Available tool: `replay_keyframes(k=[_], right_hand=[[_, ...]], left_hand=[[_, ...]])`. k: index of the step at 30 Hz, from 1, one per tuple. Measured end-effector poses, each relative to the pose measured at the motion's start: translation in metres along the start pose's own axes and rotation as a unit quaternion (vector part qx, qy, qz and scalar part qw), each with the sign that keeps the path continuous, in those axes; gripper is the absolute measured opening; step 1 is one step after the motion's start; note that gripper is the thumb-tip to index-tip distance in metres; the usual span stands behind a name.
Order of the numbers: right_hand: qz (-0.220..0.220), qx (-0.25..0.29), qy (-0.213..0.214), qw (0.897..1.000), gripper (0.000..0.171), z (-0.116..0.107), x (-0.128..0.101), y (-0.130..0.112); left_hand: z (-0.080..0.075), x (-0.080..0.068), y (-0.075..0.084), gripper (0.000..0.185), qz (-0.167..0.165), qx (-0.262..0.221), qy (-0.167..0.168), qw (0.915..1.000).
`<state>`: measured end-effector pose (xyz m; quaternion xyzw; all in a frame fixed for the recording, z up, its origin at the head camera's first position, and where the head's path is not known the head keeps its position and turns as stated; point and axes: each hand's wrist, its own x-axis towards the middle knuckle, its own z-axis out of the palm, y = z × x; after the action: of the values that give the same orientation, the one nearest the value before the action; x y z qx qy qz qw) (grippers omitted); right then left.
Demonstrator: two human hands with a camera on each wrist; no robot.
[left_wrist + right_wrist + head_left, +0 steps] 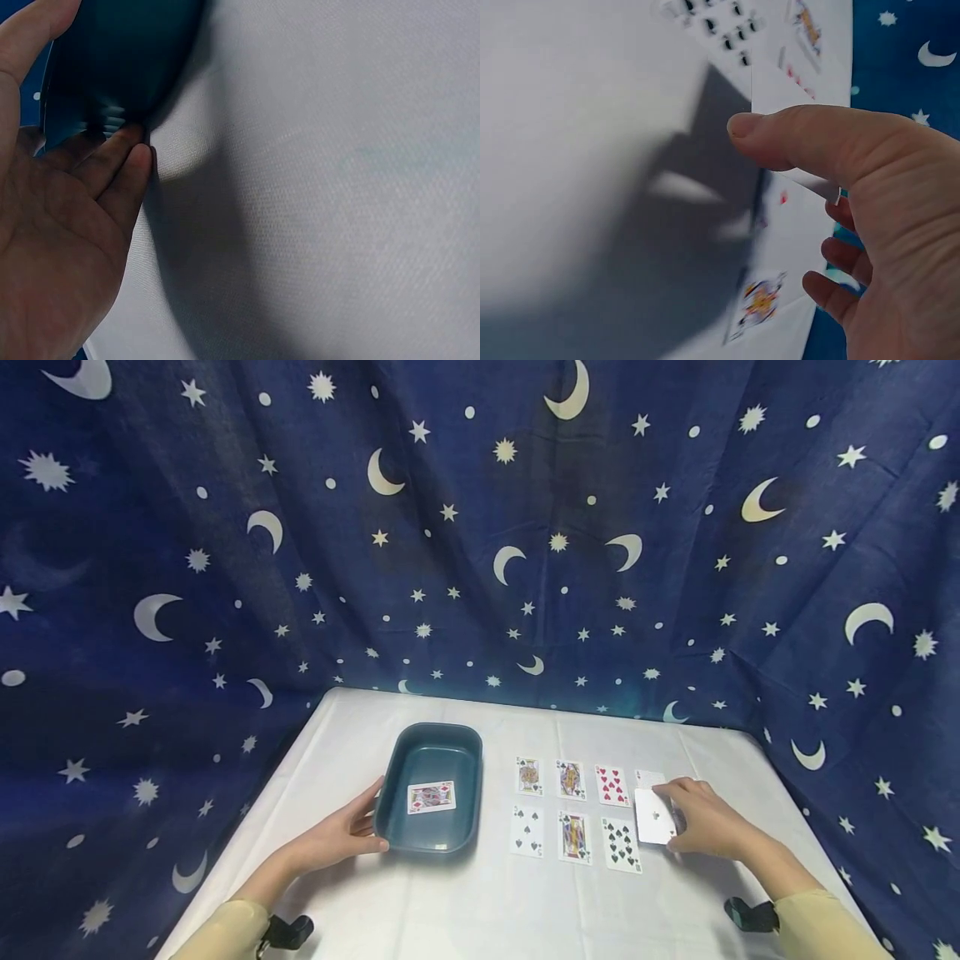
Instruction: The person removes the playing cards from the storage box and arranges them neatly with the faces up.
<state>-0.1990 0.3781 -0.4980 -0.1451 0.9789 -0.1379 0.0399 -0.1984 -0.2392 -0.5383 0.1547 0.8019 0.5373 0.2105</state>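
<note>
My right hand (708,818) pinches a white ace playing card (652,818) by its right side, thumb at the near edge. Its small black pip looks like a club, though too small to be sure. In the right wrist view the held card (776,90) is tilted above the cloth, its far side partly behind the thumb. A second card (647,777) lies just beyond it, partly covered. At the left side of a teal tray (438,760), my left hand (337,837) rests with extended fingers (124,176) touching the outer wall. One red face card (431,797) lies inside the tray.
Face-up cards lie in two rows between tray and right hand, among them a five of spades (527,832), a jack-like face card (575,837), a black ten (622,845) and a hearts card (612,786). A starry blue curtain (480,635) surrounds the white table (465,910).
</note>
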Motion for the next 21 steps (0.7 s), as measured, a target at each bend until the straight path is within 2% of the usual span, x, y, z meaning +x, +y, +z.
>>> replay_keyframes(k=[9, 21], right_hand=[[0.033, 0.007, -0.031, 0.999, 0.090, 0.018, -0.028, 0.014], [0.041, 0.029, -0.056, 0.997, 0.089, 0.025, -0.032, 0.017]], left_hand=[[0.000, 0.000, -0.001, 0.106, -0.001, 0.000, -0.001, 1.0000], [-0.001, 0.001, -0.003, 0.106, 0.004, -0.002, -0.005, 1.0000]])
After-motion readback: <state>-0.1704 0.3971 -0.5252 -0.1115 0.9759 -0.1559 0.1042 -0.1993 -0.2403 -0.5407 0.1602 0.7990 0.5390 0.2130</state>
